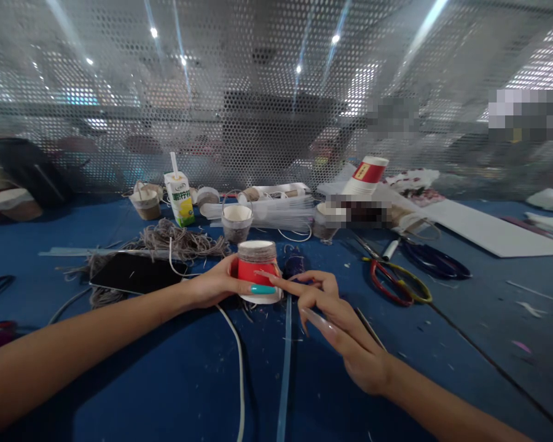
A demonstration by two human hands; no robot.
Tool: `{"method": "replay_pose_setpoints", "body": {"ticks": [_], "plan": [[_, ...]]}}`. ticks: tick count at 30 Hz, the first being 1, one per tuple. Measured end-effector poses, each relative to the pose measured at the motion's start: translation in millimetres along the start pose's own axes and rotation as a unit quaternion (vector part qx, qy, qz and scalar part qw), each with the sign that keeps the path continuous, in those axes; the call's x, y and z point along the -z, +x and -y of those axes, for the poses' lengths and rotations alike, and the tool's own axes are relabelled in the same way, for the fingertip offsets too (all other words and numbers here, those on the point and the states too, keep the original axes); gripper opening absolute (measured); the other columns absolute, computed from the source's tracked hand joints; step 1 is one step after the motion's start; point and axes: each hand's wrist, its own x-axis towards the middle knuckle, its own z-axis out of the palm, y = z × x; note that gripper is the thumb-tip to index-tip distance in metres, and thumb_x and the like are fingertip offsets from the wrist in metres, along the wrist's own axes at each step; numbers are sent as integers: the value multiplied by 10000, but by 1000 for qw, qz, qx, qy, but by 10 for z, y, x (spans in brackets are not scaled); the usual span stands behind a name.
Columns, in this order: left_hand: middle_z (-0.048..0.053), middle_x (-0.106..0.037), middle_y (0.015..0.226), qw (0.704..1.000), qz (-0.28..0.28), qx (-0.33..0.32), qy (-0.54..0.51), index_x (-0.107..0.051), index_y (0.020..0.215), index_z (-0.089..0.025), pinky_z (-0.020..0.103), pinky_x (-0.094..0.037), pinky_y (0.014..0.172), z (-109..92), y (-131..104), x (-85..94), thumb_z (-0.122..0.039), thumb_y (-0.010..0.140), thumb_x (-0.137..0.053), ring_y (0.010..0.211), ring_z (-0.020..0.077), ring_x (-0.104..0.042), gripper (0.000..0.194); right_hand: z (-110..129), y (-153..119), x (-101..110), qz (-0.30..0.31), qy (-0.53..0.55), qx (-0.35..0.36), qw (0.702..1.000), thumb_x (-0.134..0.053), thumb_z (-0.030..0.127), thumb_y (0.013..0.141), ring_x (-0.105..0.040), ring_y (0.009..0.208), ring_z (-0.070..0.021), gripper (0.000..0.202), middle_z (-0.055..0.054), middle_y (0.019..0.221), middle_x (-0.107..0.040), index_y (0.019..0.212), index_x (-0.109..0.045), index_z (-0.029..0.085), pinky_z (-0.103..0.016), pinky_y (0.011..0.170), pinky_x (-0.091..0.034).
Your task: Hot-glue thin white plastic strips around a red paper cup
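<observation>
My left hand [219, 282] is wrapped round a red and white paper cup [251, 273], its thumb with a turquoise nail lying across the front. Grey cord [258, 253] is wound in rings around the cup's upper end. On the right side, the stretched index finger of my right hand [336, 319] reaches the cup's red wall. The other fingers of that hand are spread apart, with nothing visible in them. A translucent blue strip [286, 362] runs down the table just below the cup, and a white cable [239, 368] lies to its left.
A dark phone [136, 273] lies beside a tangle of grey cord [179, 239] at left. Behind stand a juice carton [179, 199] and several small cord-wrapped buckets, one with a handle [236, 228]. Red and yellow-handled scissors [399, 283] and a white board [498, 230] lie at right.
</observation>
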Motion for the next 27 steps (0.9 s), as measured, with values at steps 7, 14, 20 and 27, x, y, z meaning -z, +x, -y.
{"method": "replay_pose_setpoints", "body": {"ticks": [7, 14, 20, 27], "plan": [[69, -699, 953, 1000, 15, 12, 9, -625, 1033, -150, 349, -459, 848, 19, -19, 58, -137, 540, -831, 857, 193, -649, 534, -19, 24, 20, -30, 12, -30, 999, -304, 478, 941, -355, 1209, -283, 370, -30, 1295, -596, 715, -476, 240, -513, 999, -308], [87, -692, 965, 1000, 16, 9, -5, -621, 1050, -136, 363, -471, 848, -6, -23, 42, -143, 534, -832, 856, 197, -645, 557, -76, 68, 21, -215, 61, -5, 975, -325, 376, 935, -490, 991, -273, 400, -58, 948, -706, 569, -407, 237, -464, 876, -358], [77, -678, 965, 998, -36, -10, 45, -637, 1017, -129, 348, -474, 852, 4, 14, -41, -188, 515, -855, 864, 181, -625, 551, 0, 27, 24, -164, 1, 34, 986, -331, 348, 933, -459, 936, -272, 317, -16, 1126, -685, 657, -445, 242, -479, 841, -336], [67, -680, 973, 996, -59, 11, 62, -632, 993, -132, 335, -469, 857, 5, -2, -74, -163, 451, -873, 874, 174, -620, 594, -11, 34, -1, 10, -84, 45, 995, -345, 358, 928, -384, 1093, -267, 200, 4, 1369, -542, 831, -484, 251, -476, 911, -349]]}}
